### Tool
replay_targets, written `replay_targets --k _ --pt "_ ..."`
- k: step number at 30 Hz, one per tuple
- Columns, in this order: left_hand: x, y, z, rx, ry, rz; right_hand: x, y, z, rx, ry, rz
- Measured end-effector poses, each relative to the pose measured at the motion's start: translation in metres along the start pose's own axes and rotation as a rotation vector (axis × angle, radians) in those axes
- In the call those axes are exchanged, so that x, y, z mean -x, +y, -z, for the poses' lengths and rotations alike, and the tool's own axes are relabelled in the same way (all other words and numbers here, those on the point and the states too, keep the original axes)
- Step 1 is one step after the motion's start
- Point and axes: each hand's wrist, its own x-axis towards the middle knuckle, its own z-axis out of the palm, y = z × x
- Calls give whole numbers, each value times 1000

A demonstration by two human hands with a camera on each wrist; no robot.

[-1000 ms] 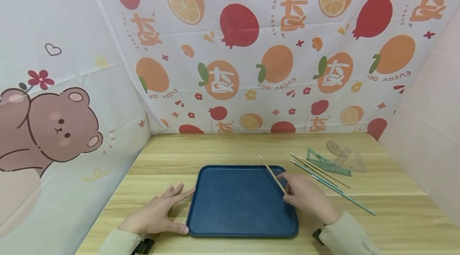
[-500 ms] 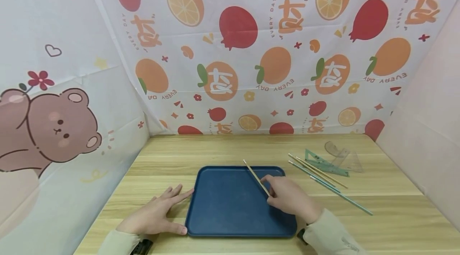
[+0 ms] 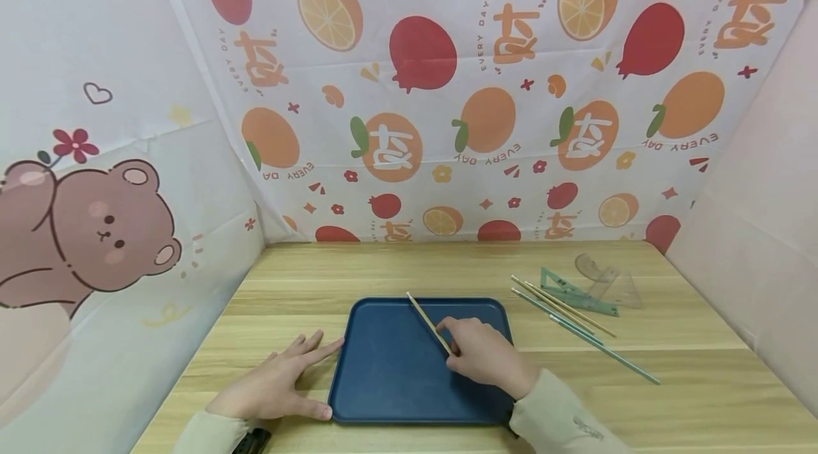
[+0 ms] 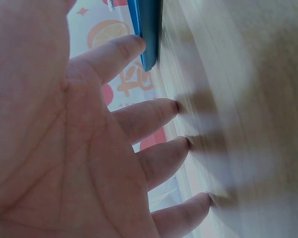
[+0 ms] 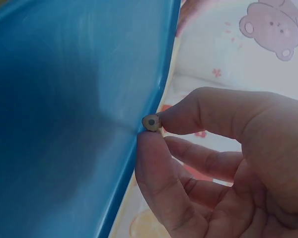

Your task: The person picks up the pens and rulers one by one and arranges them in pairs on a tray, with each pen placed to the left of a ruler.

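My right hand [image 3: 482, 358] pinches a wood-coloured pencil [image 3: 427, 319] between thumb and forefinger, over the middle of a dark blue tray [image 3: 390, 376]. The pencil slants, its pale far end overlapping the tray's back rim in the head view. Seen end-on in the right wrist view, the pencil [image 5: 151, 122] shows a dark core. My left hand [image 3: 281, 379] lies at the tray's left side with fingers spread. Its forefinger touches the tray's edge [image 4: 150, 39], and its thumb is at the near left corner. The other left fingertips [image 4: 188, 141] rest on the table.
Right of the tray lie two wood-coloured pencils [image 3: 571, 308] and two green pencils [image 3: 603, 347]. Behind them are a green set square [image 3: 578, 295], a clear protractor [image 3: 593, 268] and a clear triangle [image 3: 626, 292]. A fruit-print cloth [image 3: 473, 177] hangs at the table's back edge.
My right hand has moved left with the pencil, from the tray's right edge to its middle. The left hand stays in place at the tray's left side.
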Motion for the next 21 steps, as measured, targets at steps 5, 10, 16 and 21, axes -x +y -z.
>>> replay_targets --k 5,10,16,21 --pt "1 0 0 2 4 -5 -10 -11 -9 4 -30 -34" --pt "1 0 -1 4 2 -10 -18 -23 -17 -2 -59 -61" --pt "0 0 -1 14 -9 7 -25 -36 -26 8 -74 -57" --pt "-1 1 -1 0 -13 10 -29 -43 -32 14 -90 -59"
